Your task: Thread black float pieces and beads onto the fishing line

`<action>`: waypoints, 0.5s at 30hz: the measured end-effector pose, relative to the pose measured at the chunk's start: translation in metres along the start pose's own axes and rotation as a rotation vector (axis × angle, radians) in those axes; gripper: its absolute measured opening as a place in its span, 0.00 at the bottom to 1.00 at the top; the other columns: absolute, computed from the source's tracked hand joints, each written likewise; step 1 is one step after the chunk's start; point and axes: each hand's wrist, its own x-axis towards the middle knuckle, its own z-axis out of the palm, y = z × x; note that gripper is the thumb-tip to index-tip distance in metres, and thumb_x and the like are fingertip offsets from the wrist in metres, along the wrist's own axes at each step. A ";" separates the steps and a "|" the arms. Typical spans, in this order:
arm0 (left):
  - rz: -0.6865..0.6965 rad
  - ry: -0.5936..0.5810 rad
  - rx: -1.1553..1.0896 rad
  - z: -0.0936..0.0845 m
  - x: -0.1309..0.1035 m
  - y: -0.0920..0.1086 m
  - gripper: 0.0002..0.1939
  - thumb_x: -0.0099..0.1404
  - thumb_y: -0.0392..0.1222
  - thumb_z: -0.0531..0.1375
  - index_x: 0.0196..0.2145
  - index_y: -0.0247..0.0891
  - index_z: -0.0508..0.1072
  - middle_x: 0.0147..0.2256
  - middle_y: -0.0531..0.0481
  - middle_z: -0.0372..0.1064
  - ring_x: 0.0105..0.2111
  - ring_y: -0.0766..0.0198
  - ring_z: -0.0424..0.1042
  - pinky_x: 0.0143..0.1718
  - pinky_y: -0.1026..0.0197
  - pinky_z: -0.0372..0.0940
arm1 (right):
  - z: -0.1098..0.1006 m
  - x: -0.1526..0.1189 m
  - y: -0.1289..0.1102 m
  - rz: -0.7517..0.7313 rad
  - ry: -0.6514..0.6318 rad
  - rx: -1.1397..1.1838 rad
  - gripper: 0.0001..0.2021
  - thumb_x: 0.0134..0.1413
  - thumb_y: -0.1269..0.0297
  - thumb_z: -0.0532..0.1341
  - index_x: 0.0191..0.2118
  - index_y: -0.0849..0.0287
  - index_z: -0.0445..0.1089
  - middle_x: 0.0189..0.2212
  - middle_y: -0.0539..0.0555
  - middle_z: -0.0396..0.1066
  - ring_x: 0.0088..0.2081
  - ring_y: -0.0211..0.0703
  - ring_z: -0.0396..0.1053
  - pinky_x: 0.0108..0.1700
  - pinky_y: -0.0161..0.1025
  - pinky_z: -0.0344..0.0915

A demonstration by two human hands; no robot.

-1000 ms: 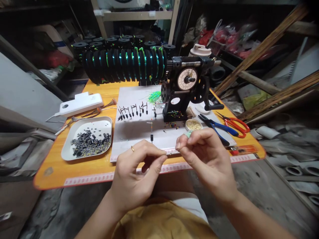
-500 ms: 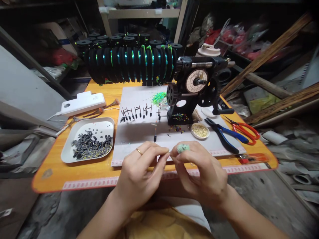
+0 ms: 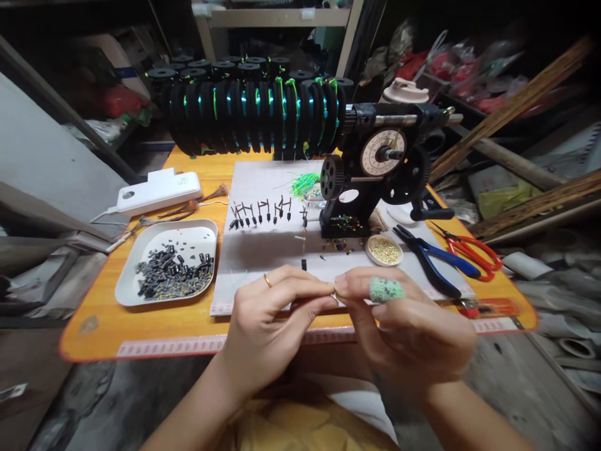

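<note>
My left hand (image 3: 275, 319), with a gold ring, has thumb and index finger pinched over the board's front edge. Touching its fingertips is my right hand (image 3: 404, 319), also pinched, with a green speckled wrap (image 3: 386, 290) round one finger. Something tiny and pale shows between the fingertips, too small to name. Just beyond them hangs a thin line with small beads and a black cylindrical piece (image 3: 303, 265). Several similar black pieces on short stems (image 3: 260, 216) stand in a row on the white board (image 3: 263, 250).
A winding machine (image 3: 382, 163) with a dial carries black spools (image 3: 253, 119) at the back. At left are a tray (image 3: 124, 285) of small black parts and a white power strip (image 3: 159, 193). To the right lie a dish of gold bits (image 3: 384, 250), blue-handled pliers (image 3: 434, 263) and red-handled scissors (image 3: 483, 254).
Both hands have shifted slightly right, fingertips still together. My right hand has turned, showing more of the green wrap. The whole view has shifted a little.
</note>
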 end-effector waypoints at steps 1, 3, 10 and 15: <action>-0.004 0.000 0.000 0.000 0.001 0.000 0.04 0.63 0.26 0.66 0.35 0.29 0.80 0.31 0.44 0.78 0.32 0.67 0.76 0.36 0.68 0.70 | 0.000 -0.001 0.000 0.003 0.005 0.009 0.18 0.49 0.88 0.61 0.29 0.54 0.62 0.34 0.52 0.78 0.39 0.44 0.78 0.35 0.38 0.77; -0.009 -0.002 0.002 0.001 0.002 0.001 0.04 0.63 0.26 0.65 0.35 0.29 0.80 0.30 0.44 0.78 0.32 0.67 0.75 0.35 0.67 0.69 | 0.000 -0.002 0.000 0.038 0.007 0.075 0.17 0.49 0.88 0.62 0.31 0.54 0.64 0.36 0.51 0.78 0.39 0.43 0.78 0.36 0.38 0.77; -0.240 0.030 -0.168 -0.003 -0.001 0.009 0.06 0.65 0.30 0.63 0.34 0.37 0.78 0.30 0.51 0.74 0.31 0.66 0.72 0.32 0.64 0.68 | 0.001 0.004 -0.012 0.357 0.008 0.246 0.14 0.59 0.80 0.62 0.46 0.56 0.73 0.39 0.53 0.76 0.43 0.43 0.75 0.46 0.40 0.73; -0.230 0.061 -0.176 -0.004 -0.006 0.012 0.07 0.66 0.29 0.64 0.35 0.40 0.79 0.31 0.51 0.75 0.32 0.65 0.73 0.34 0.64 0.68 | 0.007 0.012 -0.021 0.273 -0.055 0.100 0.07 0.59 0.78 0.62 0.38 0.59 0.73 0.32 0.52 0.74 0.34 0.41 0.69 0.37 0.40 0.69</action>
